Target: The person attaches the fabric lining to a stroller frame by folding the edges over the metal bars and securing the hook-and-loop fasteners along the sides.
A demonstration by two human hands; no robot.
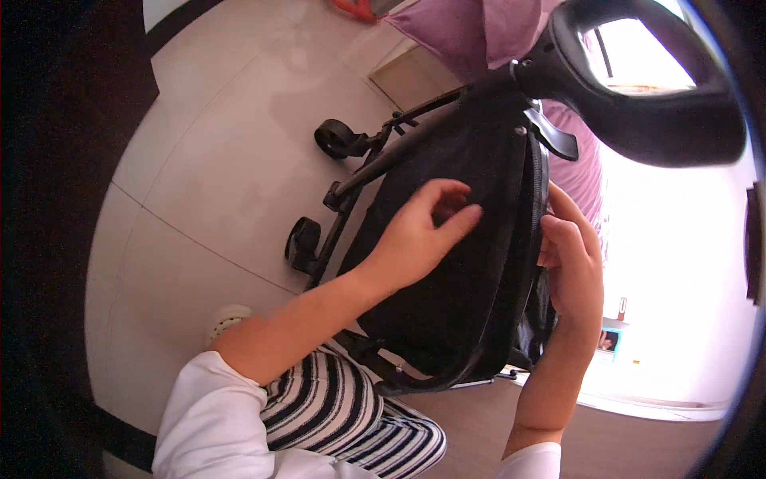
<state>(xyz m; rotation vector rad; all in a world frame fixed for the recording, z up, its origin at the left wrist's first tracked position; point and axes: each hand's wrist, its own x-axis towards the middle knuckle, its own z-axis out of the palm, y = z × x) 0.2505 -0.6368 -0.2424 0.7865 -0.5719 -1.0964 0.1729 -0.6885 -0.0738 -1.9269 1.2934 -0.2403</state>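
Note:
A black wheeled frame with a fabric body (447,263), resembling a stroller, stands tilted across the view before me. Over its near fabric side hovers my left hand (423,227), its fingers curved and the thumb apart, with nothing in it. My right hand (570,255) is at the fabric's ribbed right edge (536,188), fingers bent around that edge; part of its grip is hidden. Above the hands are a black lever (556,137) and a large black loop-shaped handle (570,64).
Two black wheels, one upper (335,139) and one lower (303,243), jut out over the pale tiled floor (199,191). Purple-pink cloth (455,28) hangs behind the frame. My striped-clad leg (327,399) is close below it. A dark surface (48,239) fills the left side.

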